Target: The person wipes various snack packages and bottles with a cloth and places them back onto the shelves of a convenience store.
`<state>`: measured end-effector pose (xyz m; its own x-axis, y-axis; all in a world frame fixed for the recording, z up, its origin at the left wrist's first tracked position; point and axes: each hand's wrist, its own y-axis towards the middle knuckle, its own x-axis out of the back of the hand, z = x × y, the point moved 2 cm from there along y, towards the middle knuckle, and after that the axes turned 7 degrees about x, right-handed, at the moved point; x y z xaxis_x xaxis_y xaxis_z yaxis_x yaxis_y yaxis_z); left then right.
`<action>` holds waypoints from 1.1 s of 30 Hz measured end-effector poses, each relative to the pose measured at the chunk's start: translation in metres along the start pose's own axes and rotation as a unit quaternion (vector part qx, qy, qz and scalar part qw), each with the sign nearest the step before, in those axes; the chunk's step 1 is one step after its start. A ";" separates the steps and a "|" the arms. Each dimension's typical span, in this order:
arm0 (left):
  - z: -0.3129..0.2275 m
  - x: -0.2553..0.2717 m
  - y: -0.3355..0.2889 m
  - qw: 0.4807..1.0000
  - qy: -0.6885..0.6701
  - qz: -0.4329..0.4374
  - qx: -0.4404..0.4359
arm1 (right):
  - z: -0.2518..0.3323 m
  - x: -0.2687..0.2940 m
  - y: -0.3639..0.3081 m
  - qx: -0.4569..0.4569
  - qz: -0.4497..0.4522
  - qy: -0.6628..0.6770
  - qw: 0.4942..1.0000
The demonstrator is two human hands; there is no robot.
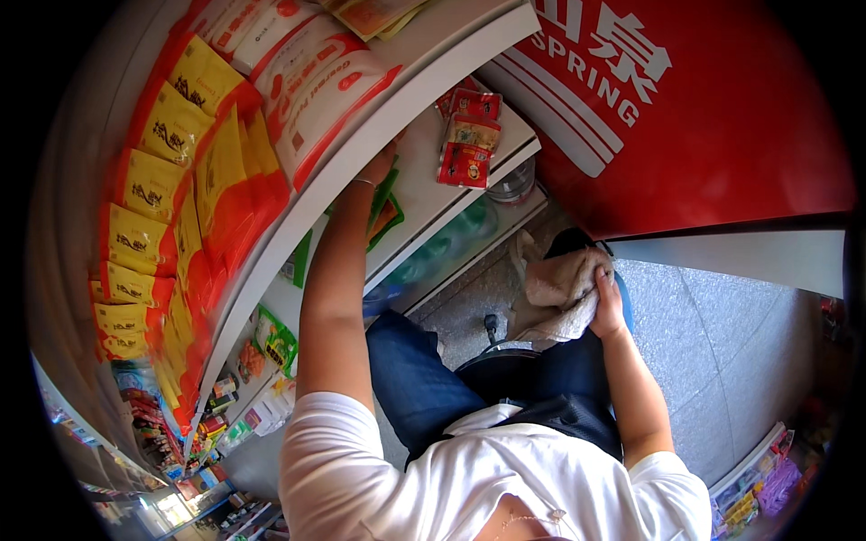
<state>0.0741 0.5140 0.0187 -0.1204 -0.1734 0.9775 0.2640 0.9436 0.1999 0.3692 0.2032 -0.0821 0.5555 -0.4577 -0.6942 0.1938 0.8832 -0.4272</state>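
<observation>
1. Cloth [564,281], pale and rumpled, hangs at 3 o'clock in the head view, bunched in the right hand [610,305]; thumb and fingers are closed on its right side, and a loose part droops above the grey floor [753,338]

2. Toward 11 o'clock, the left hand [381,164] reaches between the upper shelf [451,65] and the lower shelf [422,194], just beside some green packets [388,203]; whether it grasps anything or is bare I cannot tell

3. Just past 12 o'clock, red packets [467,140] lie on the lower shelf near its front edge, apart from that hand

4. A sideways sweep toward 1 o'clock could push the red packets over the edge, because they lie so close to it; a slackened grip could let the cloth drop, since it is pinched on one side only

5. The upper shelf hides most of the left hand's fingers and the back of the space; a dark thing [570,242] behind the cloth is mostly covered; rounded greenish shapes [460,236] below the lower shelf are perhaps bottles; small goods at 8 o'clock bend into the rim, too small to name
</observation>
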 end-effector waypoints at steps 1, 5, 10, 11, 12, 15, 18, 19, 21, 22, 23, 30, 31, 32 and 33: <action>-0.001 0.001 -0.007 1.000 -0.012 -0.006 -0.022 | 0.000 0.001 0.002 -0.004 0.008 0.003 1.000; -0.036 -0.001 -0.030 0.983 -0.017 0.009 -0.182 | 0.002 -0.003 0.000 -0.016 -0.009 0.002 1.000; -0.095 -0.049 -0.040 0.950 -0.011 0.110 -0.291 | 0.000 0.006 0.000 -0.014 0.005 0.003 1.000; -0.095 -0.058 -0.036 0.964 -0.018 0.109 -0.243 | -0.001 0.005 -0.002 -0.008 -0.010 0.003 1.000; -0.094 -0.066 -0.033 0.975 -0.026 0.107 -0.193 | 0.000 0.005 -0.002 -0.008 -0.010 0.005 1.000; -0.111 -0.074 -0.029 0.993 -0.024 0.058 -0.096 | 0.001 0.015 0.001 -0.015 -0.005 0.002 1.000; -0.123 -0.070 -0.018 0.997 -0.035 0.069 -0.023 | 0.003 0.010 0.000 -0.021 -0.007 0.011 1.000; -0.124 -0.068 -0.015 0.997 -0.037 0.068 0.001 | 0.003 0.010 0.001 -0.020 -0.009 0.011 1.000; -0.118 -0.069 -0.007 0.996 -0.083 0.036 -0.002 | 0.001 0.011 0.001 -0.020 -0.012 0.011 1.000; -0.113 -0.070 -0.006 0.994 -0.105 0.021 -0.005 | 0.002 0.012 0.000 -0.023 -0.009 0.015 1.000; -0.104 -0.070 -0.006 0.988 -0.153 0.019 -0.017 | 0.002 0.012 0.001 -0.024 -0.006 0.023 0.999; -0.025 -0.026 -0.016 0.947 -0.286 -0.098 0.107 | -0.001 0.011 0.001 -0.039 0.031 0.022 0.999; -0.047 -0.002 -0.013 0.846 -0.487 -0.053 0.208 | 0.000 0.014 0.004 -0.027 0.035 0.015 0.999; -0.060 0.012 -0.016 0.693 -0.655 -0.010 0.301 | 0.000 0.013 0.004 -0.025 0.031 0.019 0.999; -0.065 0.011 -0.020 0.607 -0.720 -0.028 0.335 | -0.001 0.011 0.003 -0.028 0.031 0.015 0.999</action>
<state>0.1293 0.4751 0.0294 -0.9506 -0.2391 -0.1980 -0.1694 0.9341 -0.3144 0.3749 0.2010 -0.0913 0.5410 -0.4063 -0.7364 0.1141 0.9029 -0.4144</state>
